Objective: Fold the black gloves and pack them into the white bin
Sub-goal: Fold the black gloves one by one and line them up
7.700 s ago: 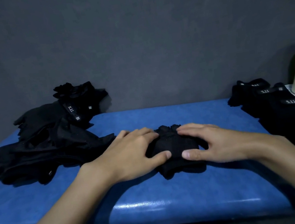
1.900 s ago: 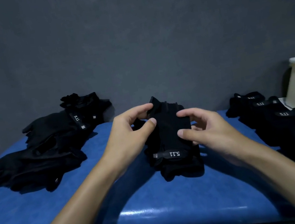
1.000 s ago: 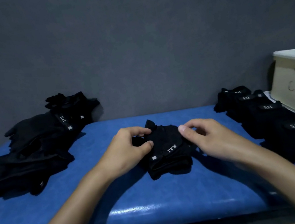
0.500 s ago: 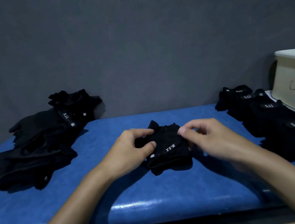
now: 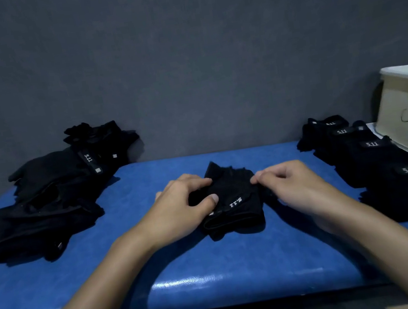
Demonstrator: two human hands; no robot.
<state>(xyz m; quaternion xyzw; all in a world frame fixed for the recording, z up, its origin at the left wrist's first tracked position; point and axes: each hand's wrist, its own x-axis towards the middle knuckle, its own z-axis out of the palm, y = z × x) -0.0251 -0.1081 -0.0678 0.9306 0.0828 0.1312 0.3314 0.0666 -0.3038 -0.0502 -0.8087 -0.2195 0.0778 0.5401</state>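
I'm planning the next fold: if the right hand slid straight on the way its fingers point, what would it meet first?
The right hand would meet the folded glove at once, its fingers apparently touching it; the left hand lies beyond.

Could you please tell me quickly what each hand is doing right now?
Left hand: grips the folded glove, thumb on top.
Right hand: fingers curled, pinching the same glove's right edge.
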